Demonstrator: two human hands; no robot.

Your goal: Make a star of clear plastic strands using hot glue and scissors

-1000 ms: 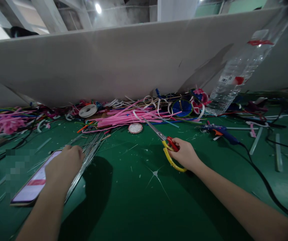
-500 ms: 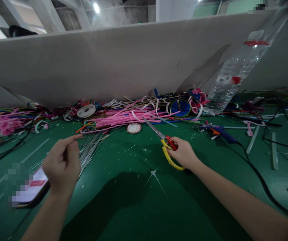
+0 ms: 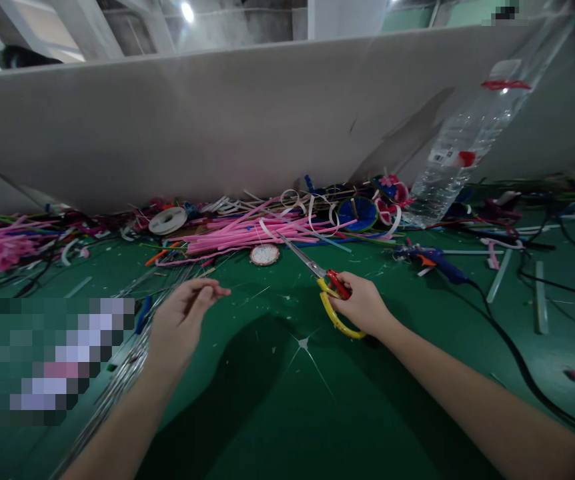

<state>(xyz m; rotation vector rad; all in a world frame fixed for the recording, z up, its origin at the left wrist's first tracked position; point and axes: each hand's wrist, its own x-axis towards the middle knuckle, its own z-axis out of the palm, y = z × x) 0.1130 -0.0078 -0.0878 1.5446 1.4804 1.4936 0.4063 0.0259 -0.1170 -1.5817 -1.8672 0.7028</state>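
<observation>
My right hand (image 3: 365, 305) grips the scissors (image 3: 336, 316) by their red and yellow handles. The metal blades lie together and point away from me, up to a heap of pink fuzzy sticks (image 3: 247, 230). My left hand (image 3: 178, 323) is over the left of the table with its fingers curled and pinched together. What they hold, if anything, is too small to make out. Beneath and beside that forearm lies a bundle of thin wires (image 3: 130, 373). A small round white disc with a reddish rim (image 3: 264, 255) lies between the two hands, near the pink sticks.
A blue glue gun (image 3: 435, 262) with a black cord lies on the right. Behind it leans a clear plastic bottle (image 3: 460, 143) against the grey partition (image 3: 192, 133). A white spool (image 3: 167, 221) sits in the clutter. Glue sticks (image 3: 541, 300) lie at right on the green table (image 3: 277, 427).
My left hand has moved right, away from the blurred phone area, and its pointing finger has curled in. My right hand holds the scissors in nearly the same place.
</observation>
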